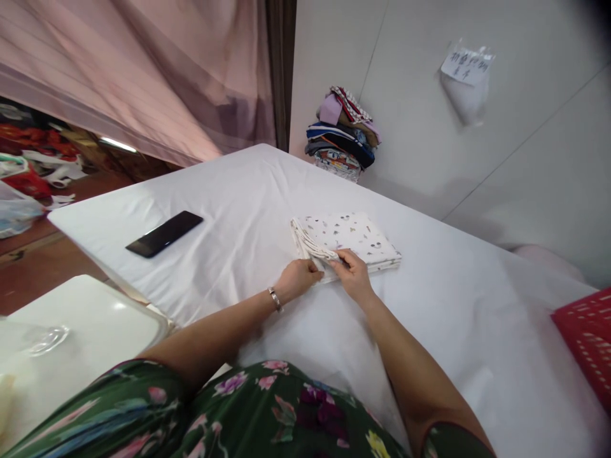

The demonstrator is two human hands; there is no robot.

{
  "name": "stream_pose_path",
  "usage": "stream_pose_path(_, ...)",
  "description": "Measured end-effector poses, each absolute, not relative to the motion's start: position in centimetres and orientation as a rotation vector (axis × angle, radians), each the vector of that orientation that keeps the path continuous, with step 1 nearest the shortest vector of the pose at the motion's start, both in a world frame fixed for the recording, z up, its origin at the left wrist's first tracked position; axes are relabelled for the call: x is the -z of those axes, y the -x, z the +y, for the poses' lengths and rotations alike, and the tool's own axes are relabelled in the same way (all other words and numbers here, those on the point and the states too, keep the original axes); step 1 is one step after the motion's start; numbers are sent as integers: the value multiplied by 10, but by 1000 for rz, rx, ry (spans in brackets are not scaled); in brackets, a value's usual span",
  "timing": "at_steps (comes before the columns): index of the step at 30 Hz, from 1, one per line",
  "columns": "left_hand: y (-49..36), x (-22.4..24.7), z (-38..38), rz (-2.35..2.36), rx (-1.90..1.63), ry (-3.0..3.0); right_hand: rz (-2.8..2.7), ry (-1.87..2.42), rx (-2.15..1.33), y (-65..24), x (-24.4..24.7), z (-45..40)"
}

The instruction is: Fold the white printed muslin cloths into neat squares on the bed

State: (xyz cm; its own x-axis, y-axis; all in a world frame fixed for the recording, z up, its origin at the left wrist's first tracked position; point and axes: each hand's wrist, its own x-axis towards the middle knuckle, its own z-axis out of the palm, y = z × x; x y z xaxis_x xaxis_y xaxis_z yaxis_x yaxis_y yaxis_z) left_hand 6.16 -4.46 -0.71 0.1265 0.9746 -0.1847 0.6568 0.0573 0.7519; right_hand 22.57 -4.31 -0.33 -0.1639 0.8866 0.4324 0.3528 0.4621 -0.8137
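A folded white cloth [353, 235] with small scattered prints lies flat on the white-covered table [229, 191]. Several layers show along its left edge, where the upper ones are lifted a little and curl to the right. My right hand [352, 273] pinches these raised layers between thumb and fingers at the near edge. Just to its left, my left hand [296, 278] is closed with its fingertips on the cloth's near left corner, at the lower layers. A metal bracelet [275, 299] circles the left wrist.
A black phone-like slab [165, 234] lies on the table's left. Beyond the far edge stands a stack of folded clothes [341, 137] against the wall. A red perforated basket [589, 337] is at the right, a white stool-like surface [95, 305] at the lower left. A pink curtain [167, 70] hangs behind.
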Motion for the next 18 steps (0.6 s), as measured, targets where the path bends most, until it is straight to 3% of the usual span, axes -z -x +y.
stream_pose_path(11,-49,13,-52,1560,-625,-1559,-2073,967,-619,-226,5,-44)
stream_pose_path(18,-48,9,-56,1578,-679,-1542,-2247,964,-345,-226,4,-47)
